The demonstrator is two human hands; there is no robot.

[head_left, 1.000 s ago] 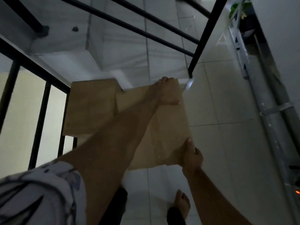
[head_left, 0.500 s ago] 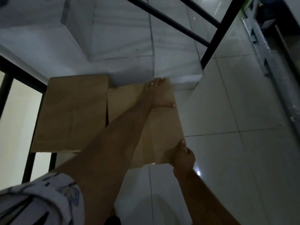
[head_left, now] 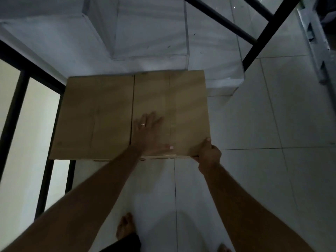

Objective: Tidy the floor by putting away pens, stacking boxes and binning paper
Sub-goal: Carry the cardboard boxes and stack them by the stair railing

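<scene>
The right-hand cardboard box [head_left: 181, 110] is now lying flat and level beside the left-hand cardboard box [head_left: 94, 117], their long edges meeting along one seam so the two read as a single brown surface at the foot of the white staircase [head_left: 145, 33]. Half a second ago it was tilted, its near end lifted off the tiled floor [head_left: 272, 124]; a second ago it was higher still. It is therefore being set down, not lifted — the stacking step for this box looks nearly finished, though whether it is resting on another box beneath or on the floor cannot be told from this angle.

The left hand [head_left: 151, 133] is pressing flat on the box top near the seam, fingers straight and spread, a ring showing on one; earlier it was reaching the far edge. The right hand [head_left: 209, 153] is gripping the near right corner, thumb on top and fingers curled under the edge.

Both boxes are closed, so nothing of their contents is showing. No pens, loose paper or bin are appearing in view.

Further out, the black railing [head_left: 23, 106] is running along the left, and a bare foot [head_left: 125, 228] is standing on the tiles below.
</scene>
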